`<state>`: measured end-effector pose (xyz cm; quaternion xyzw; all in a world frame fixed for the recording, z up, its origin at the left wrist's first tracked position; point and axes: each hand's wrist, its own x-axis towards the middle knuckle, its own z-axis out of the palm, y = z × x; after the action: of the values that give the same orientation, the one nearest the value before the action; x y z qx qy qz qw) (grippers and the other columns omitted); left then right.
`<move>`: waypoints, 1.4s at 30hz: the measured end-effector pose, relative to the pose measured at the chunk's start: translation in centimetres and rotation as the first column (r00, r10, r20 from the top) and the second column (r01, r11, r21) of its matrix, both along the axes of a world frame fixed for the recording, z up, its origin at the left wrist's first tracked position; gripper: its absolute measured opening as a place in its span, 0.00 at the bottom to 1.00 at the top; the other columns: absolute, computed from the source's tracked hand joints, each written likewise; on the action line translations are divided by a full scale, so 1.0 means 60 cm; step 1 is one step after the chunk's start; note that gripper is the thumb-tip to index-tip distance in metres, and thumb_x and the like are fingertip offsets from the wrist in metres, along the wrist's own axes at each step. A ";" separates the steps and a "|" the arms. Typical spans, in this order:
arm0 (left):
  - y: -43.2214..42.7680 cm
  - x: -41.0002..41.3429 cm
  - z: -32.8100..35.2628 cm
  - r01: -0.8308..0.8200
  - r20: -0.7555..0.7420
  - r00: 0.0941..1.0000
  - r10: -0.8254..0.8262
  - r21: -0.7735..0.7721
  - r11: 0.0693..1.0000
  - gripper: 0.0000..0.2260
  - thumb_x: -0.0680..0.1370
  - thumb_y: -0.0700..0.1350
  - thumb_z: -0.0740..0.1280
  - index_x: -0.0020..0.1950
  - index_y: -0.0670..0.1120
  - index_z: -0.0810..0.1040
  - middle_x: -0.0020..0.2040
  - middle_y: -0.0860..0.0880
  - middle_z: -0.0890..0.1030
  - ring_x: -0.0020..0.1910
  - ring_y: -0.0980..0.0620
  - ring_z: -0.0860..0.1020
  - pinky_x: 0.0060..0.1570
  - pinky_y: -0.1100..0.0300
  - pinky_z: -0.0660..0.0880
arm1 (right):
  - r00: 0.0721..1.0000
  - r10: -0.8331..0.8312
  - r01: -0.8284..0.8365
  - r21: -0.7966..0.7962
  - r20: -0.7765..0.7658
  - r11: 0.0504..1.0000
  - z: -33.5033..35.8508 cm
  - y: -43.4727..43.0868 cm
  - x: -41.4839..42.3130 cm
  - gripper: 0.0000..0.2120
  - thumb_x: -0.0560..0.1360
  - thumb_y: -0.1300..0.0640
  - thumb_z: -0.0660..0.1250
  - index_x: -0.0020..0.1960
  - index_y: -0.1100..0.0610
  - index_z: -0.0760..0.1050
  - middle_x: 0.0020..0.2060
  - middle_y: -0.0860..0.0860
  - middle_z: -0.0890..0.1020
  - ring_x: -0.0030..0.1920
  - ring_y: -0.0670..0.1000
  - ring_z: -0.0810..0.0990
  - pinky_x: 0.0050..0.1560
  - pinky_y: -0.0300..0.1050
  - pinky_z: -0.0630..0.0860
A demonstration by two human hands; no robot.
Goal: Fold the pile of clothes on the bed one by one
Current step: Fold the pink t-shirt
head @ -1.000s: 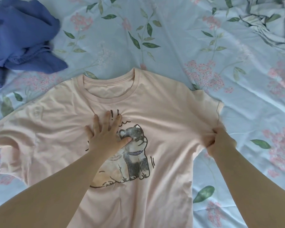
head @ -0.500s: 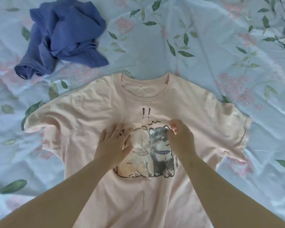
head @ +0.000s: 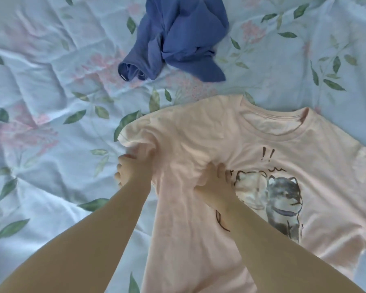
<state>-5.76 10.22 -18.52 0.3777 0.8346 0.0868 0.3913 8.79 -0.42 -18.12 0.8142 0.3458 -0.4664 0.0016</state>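
left hand [head: 131, 172] grips t-shirt [head: 190, 250] sleeve, right hand [head: 217, 187] flat on chest; lengthwise near-far, collar [head: 273, 135] far

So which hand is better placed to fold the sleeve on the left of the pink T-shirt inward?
Left. The left hand grips the pink T-shirt at that sleeve's lower edge, while the right hand lies flat beside the chest print, probably pinning the cloth.

Pale pink T-shirt [head: 188, 134] in soft matt knit cloth, ribbed collar, flat printed motif. Blue garment [head: 178, 39] in matt crumpled cloth. Bedsheet [head: 40, 81] in thin smooth cloth, finely creased, leaf-printed
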 end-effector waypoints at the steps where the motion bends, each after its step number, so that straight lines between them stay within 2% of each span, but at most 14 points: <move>1: 0.006 -0.002 -0.004 0.055 0.031 0.998 -0.055 -0.002 0.998 0.25 0.71 0.61 0.68 0.61 0.47 0.69 0.55 0.47 0.75 0.58 0.43 0.70 0.61 0.44 0.70 | 1.000 0.012 -0.011 -0.019 0.015 1.000 -0.003 0.001 -0.002 0.39 0.75 0.53 0.59 0.77 0.52 0.37 0.76 0.53 0.36 0.76 0.58 0.37 0.75 0.55 0.41; 4: 0.024 -0.019 0.003 0.214 0.197 0.959 -0.203 -0.037 0.976 0.09 0.72 0.48 0.69 0.44 0.43 0.74 0.35 0.48 0.76 0.38 0.46 0.74 0.42 0.56 0.76 | 0.998 0.036 -0.033 -0.049 0.045 0.998 -0.011 0.003 -0.006 0.40 0.74 0.53 0.59 0.77 0.51 0.37 0.76 0.54 0.35 0.76 0.58 0.36 0.75 0.54 0.40; 6: 0.036 -0.042 0.015 0.122 0.385 0.921 -0.066 -0.124 0.985 0.07 0.69 0.42 0.72 0.38 0.42 0.74 0.29 0.48 0.74 0.29 0.49 0.72 0.29 0.63 0.71 | 0.998 0.039 -0.035 -0.069 0.049 0.997 -0.014 0.003 -0.007 0.42 0.73 0.53 0.60 0.77 0.50 0.36 0.76 0.53 0.34 0.76 0.57 0.35 0.75 0.53 0.39; 8: 0.039 -0.070 0.015 0.024 0.457 0.885 0.086 -0.229 0.973 0.07 0.68 0.40 0.73 0.39 0.43 0.75 0.27 0.48 0.75 0.25 0.52 0.72 0.29 0.63 0.73 | 0.998 0.029 -0.025 -0.085 0.051 0.996 -0.016 0.004 -0.007 0.43 0.72 0.54 0.60 0.77 0.49 0.36 0.76 0.52 0.34 0.76 0.56 0.35 0.75 0.52 0.38; 14: 0.049 -0.087 0.015 -0.038 0.575 0.797 0.184 -0.256 0.966 0.12 0.70 0.45 0.75 0.50 0.42 0.78 0.47 0.44 0.82 0.45 0.46 0.82 0.42 0.54 0.81 | 0.996 0.020 -0.012 -0.093 0.088 0.996 -0.019 0.006 -0.015 0.44 0.71 0.52 0.62 0.77 0.49 0.35 0.75 0.51 0.33 0.76 0.56 0.34 0.74 0.51 0.38; 20: 0.056 -0.044 0.025 -0.401 0.542 0.638 0.548 -0.373 0.836 0.20 0.69 0.40 0.76 0.58 0.43 0.76 0.47 0.46 0.80 0.40 0.49 0.79 0.29 0.60 0.76 | 0.998 -0.009 0.012 -0.062 0.058 0.998 -0.016 0.002 -0.010 0.44 0.71 0.51 0.63 0.77 0.48 0.37 0.76 0.50 0.35 0.76 0.55 0.35 0.75 0.52 0.40; 23: 0.055 -0.026 0.037 -0.436 0.528 0.603 0.598 -0.409 0.801 0.24 0.70 0.37 0.71 0.65 0.45 0.71 0.47 0.48 0.79 0.44 0.47 0.78 0.37 0.57 0.79 | 0.999 -0.045 0.045 -0.012 -0.011 0.999 -0.011 -0.004 -0.001 0.43 0.72 0.53 0.63 0.78 0.47 0.40 0.76 0.48 0.36 0.76 0.52 0.35 0.76 0.52 0.42; 25: 0.057 -0.012 0.045 -0.402 0.588 0.682 0.436 -0.196 0.894 0.26 0.71 0.33 0.66 0.68 0.46 0.67 0.44 0.50 0.75 0.36 0.51 0.75 0.29 0.64 0.75 | 0.987 -0.110 0.116 0.044 -0.114 0.992 -0.003 -0.009 0.012 0.40 0.73 0.55 0.64 0.78 0.46 0.45 0.77 0.45 0.39 0.76 0.49 0.38 0.75 0.48 0.48; 27: 0.051 0.008 0.058 -0.182 0.664 0.746 0.037 0.150 0.972 0.31 0.70 0.30 0.63 0.69 0.53 0.61 0.51 0.55 0.74 0.38 0.56 0.77 0.26 0.66 0.73 | 0.959 -0.186 0.215 0.119 -0.215 0.969 0.007 -0.014 0.027 0.36 0.74 0.56 0.65 0.77 0.46 0.51 0.77 0.45 0.44 0.77 0.47 0.45 0.70 0.43 0.53; 30: 0.026 0.058 0.064 0.254 0.614 0.641 -0.460 0.396 0.882 0.36 0.67 0.33 0.61 0.69 0.61 0.56 0.61 0.59 0.72 0.50 0.63 0.77 0.37 0.66 0.76 | 0.911 -0.303 0.379 0.276 -0.280 0.883 0.025 -0.032 0.049 0.31 0.76 0.59 0.65 0.75 0.47 0.58 0.75 0.47 0.59 0.74 0.47 0.58 0.72 0.44 0.57; 32: 0.004 0.096 0.053 0.531 0.550 0.532 -0.644 0.376 0.759 0.38 0.66 0.35 0.62 0.71 0.59 0.55 0.66 0.58 0.66 0.54 0.58 0.74 0.41 0.60 0.77 | 0.865 -0.408 0.495 0.362 -0.292 0.790 0.037 -0.053 0.062 0.28 0.76 0.62 0.64 0.73 0.47 0.62 0.71 0.46 0.67 0.69 0.46 0.67 0.70 0.49 0.64; 35: -0.031 0.136 0.030 0.880 0.371 0.380 -0.848 0.137 0.454 0.37 0.71 0.48 0.68 0.75 0.53 0.52 0.70 0.56 0.58 0.61 0.47 0.69 0.45 0.55 0.75 | 0.795 -0.586 0.577 0.493 -0.156 0.651 0.046 -0.095 0.097 0.22 0.76 0.62 0.62 0.68 0.48 0.69 0.64 0.46 0.73 0.56 0.45 0.74 0.57 0.43 0.70; 39: -0.083 0.160 0.022 0.960 -0.170 0.272 -0.947 0.121 0.253 0.28 0.78 0.54 0.61 0.75 0.55 0.53 0.76 0.53 0.52 0.71 0.45 0.59 0.62 0.50 0.64 | 0.581 -0.806 0.619 0.582 0.112 0.527 0.047 -0.174 0.175 0.16 0.75 0.61 0.61 0.61 0.53 0.73 0.54 0.53 0.77 0.52 0.56 0.76 0.55 0.52 0.73; 42: -0.119 0.193 0.019 0.984 -0.252 0.178 -0.951 0.039 0.173 0.27 0.80 0.56 0.57 0.76 0.57 0.49 0.78 0.52 0.44 0.76 0.46 0.47 0.70 0.48 0.55 | 0.333 -0.915 0.754 0.519 0.228 0.403 0.042 -0.244 0.231 0.15 0.75 0.59 0.60 0.61 0.55 0.71 0.57 0.56 0.73 0.56 0.60 0.73 0.61 0.58 0.69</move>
<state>5.84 3.05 -17.39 0.8632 0.4202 -0.1341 0.2456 22.62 -15.04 -15.58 0.9478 -0.0726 -0.1154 -0.2882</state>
